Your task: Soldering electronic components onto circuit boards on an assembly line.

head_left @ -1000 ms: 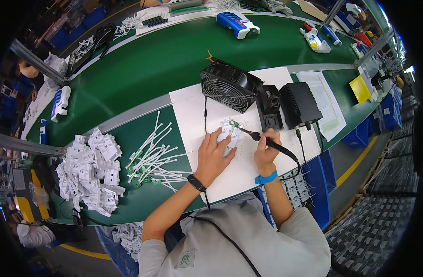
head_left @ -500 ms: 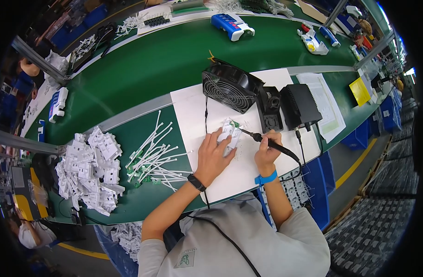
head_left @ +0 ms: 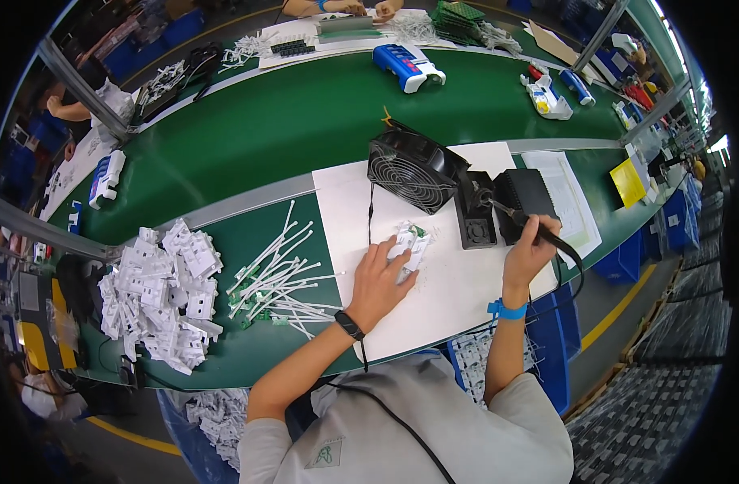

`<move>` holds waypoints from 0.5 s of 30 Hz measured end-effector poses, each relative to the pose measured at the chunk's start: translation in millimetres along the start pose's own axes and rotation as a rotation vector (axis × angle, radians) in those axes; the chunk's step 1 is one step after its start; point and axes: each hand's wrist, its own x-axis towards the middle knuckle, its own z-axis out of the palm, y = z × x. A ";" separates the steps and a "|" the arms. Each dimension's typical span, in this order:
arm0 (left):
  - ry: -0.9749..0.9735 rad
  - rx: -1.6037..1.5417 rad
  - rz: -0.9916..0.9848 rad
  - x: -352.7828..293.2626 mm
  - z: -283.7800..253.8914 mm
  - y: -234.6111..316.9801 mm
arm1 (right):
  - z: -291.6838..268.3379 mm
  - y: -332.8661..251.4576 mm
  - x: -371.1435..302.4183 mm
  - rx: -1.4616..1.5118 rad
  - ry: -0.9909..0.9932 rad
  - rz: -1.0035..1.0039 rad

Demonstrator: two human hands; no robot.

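Note:
My left hand [head_left: 381, 278] holds a small white plastic housing [head_left: 412, 256] down on the white work sheet, fingers and thumb around its near part. A little green circuit board [head_left: 418, 231] shows at the housing's far end. In my right hand [head_left: 529, 260] is a soldering iron [head_left: 510, 213], gripped by its dark handle, with the tip end at the black iron stand [head_left: 476, 211]. The black fan [head_left: 414, 165] stands just left of that stand, and a black box-shaped unit [head_left: 522, 198] stands to its right, partly behind the iron.
White cable pieces with green boards [head_left: 276, 282] lie left of the work sheet [head_left: 337, 206]. Farther left is a heap of white housings [head_left: 164, 294]. Papers [head_left: 567, 189] lie at right. Blue-white devices [head_left: 408, 66] sit on the green belt [head_left: 289, 113]; another person's hands [head_left: 349, 8] are across it.
My right hand has lifted the soldering iron away from the housing, moving right and away from me to the stand. My left hand stays on the housing. The view has shifted slightly.

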 end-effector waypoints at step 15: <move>0.004 -0.022 -0.022 -3.5 -0.9 1.0 | 47.0 37.2 -14.7 -0.105 -0.179 -0.123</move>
